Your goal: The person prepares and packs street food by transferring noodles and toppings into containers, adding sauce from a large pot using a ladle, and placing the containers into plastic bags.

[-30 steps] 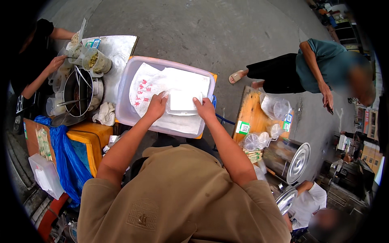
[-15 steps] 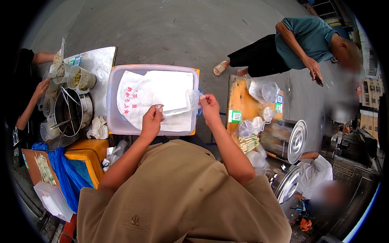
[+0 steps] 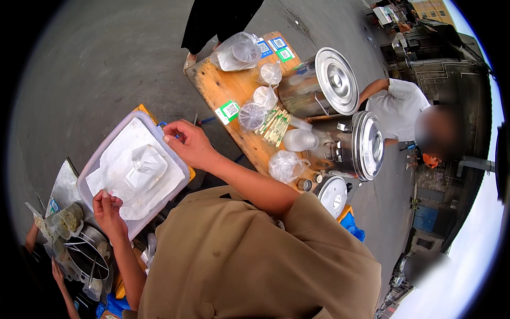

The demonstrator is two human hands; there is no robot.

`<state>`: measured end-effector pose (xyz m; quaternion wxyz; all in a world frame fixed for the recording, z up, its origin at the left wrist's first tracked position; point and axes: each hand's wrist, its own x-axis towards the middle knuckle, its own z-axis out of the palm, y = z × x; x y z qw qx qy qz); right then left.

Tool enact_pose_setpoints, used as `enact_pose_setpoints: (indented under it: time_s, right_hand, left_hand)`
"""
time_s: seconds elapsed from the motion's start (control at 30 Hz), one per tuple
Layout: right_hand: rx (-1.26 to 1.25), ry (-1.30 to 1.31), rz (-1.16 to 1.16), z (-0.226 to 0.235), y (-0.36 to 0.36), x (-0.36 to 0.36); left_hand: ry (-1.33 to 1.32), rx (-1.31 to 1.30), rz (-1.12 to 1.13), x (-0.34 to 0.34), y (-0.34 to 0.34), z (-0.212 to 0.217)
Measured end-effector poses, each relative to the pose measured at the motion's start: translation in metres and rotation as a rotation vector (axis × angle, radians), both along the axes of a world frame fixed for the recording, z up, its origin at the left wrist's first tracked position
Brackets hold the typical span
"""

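Note:
A pale translucent tub [image 3: 86, 175] stands before me at the left, lined with a white cloth [image 3: 114, 159]. On the cloth lies a crumpled clear plastic bag [image 3: 151, 162] over a small white stack. At the tub's near left side, my left hand [image 3: 110, 215] has thumb and fingertips pinched at the cloth's edge, beside a bit of red print. My right hand [image 3: 191, 142] hovers at the far right rim, next to a blue handle. Its fingers are curled toward the thumb, and whatever they hold, if anything, is hidden.
A wooden table [image 3: 215, 87] at the right bears bagged cups [image 3: 239, 53], wrapped chopsticks [image 3: 273, 126] and large lidded steel pots [image 3: 336, 80]. A person in white [image 3: 396, 103] is behind the pots. At lower left, a co-worker's arm [image 3: 61, 282] reaches beside a dark pot [image 3: 87, 258].
My view has swung right, bringing the wooden table nearer the middle. The clear bag, stretched between my hands before, now lies on the cloth. My hands have moved apart.

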<state>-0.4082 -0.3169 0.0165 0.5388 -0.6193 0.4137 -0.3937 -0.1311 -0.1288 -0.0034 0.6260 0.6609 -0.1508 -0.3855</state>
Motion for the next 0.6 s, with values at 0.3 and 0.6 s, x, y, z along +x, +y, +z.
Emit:
enact_pose_setpoints:
  time_s: [0.3,0.6]
  right_hand:
    - [0.238,0.776,-0.798,-0.201,-0.06,-0.332]
    - [0.625,0.98,-0.762,-0.231,-0.069,-0.356]
  left_hand:
    - [0.039,0.059,-0.004,0.0,-0.001,-0.003]
    - [0.002,0.116,0.026,-0.012,-0.004,0.011]
